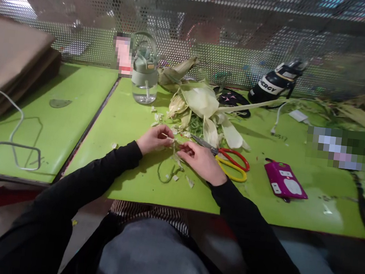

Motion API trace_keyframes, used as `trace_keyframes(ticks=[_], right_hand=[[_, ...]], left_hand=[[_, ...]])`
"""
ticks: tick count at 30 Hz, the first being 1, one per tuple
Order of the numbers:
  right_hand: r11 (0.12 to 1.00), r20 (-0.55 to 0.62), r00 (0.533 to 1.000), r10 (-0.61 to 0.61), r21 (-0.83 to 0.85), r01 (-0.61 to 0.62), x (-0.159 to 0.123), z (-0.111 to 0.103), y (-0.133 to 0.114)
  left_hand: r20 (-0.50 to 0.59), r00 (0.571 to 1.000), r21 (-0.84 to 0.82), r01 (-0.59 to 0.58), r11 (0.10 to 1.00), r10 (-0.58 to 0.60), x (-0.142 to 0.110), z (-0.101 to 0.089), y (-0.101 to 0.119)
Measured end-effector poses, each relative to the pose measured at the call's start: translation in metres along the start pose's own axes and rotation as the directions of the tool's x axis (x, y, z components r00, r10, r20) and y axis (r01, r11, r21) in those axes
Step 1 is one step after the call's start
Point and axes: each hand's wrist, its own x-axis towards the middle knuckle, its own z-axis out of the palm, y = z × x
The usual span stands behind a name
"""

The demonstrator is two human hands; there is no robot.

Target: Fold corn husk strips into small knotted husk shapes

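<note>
My left hand (156, 138) is closed in a pinch on a small pale strip of corn husk (174, 145) above the green table. On its other side, my right hand (201, 161) has thumb and fingertips closed on the same strip; its exact shape is hard to make out. A thin green cord (160, 179) loops down onto the table below the fingers. Scissors (235, 159) with one red and one yellow handle lie just beyond my right hand, touching none of its fingers. Behind both hands sits a pile of dried corn husks (201, 98) with tangled green string (196, 126).
A clear water bottle (145, 78) stands behind left; a dark bottle (274, 83) leans behind right. A purple power strip (285, 179) and a white charger (298, 116) lie to the right. Brown cardboard (10, 51) and a white cable (22, 114) are left. A perforated metal panel (187, 36) borders the back.
</note>
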Motion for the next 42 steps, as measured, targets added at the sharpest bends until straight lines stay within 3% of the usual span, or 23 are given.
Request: trace_keyframes(ticks=[9, 14, 20, 29, 38, 42], right_hand=[[0.981, -0.055, 0.998, -0.016, 0.194, 0.026, 0.0, -0.001, 0.0], [0.954, -0.038, 0.999, -0.02, 0.299, 0.03, -0.001, 0.003, -0.003], [0.979, -0.084, 0.983, -0.163, 0.109, 0.172, -0.007, -0.002, -0.015], [0.967, -0.086, 0.975, -0.204, 0.138, 0.214, -0.012, -0.01, -0.015], [0.949, -0.089, 0.95, -0.3, -0.132, 0.287, -0.016, -0.002, -0.01], [0.95, -0.066, 0.957, -0.283, -0.154, 0.271, -0.019, -0.002, -0.012]], left_hand=[[0.062, 0.995, 0.086, -0.08, 0.993, 0.075, -0.009, 0.003, 0.002], [0.069, 0.996, -0.002, -0.055, 0.998, 0.055, -0.014, 0.003, 0.003], [0.136, 0.988, -0.12, 0.094, 0.988, -0.077, -0.018, 0.006, 0.009], [0.186, 0.975, -0.146, 0.147, 0.978, -0.119, -0.022, 0.004, 0.019], [0.285, 0.941, 0.012, 0.187, 0.982, -0.183, -0.026, 0.004, 0.011], [0.261, 0.945, 0.037, 0.196, 0.98, -0.199, -0.027, 0.006, 0.007]])
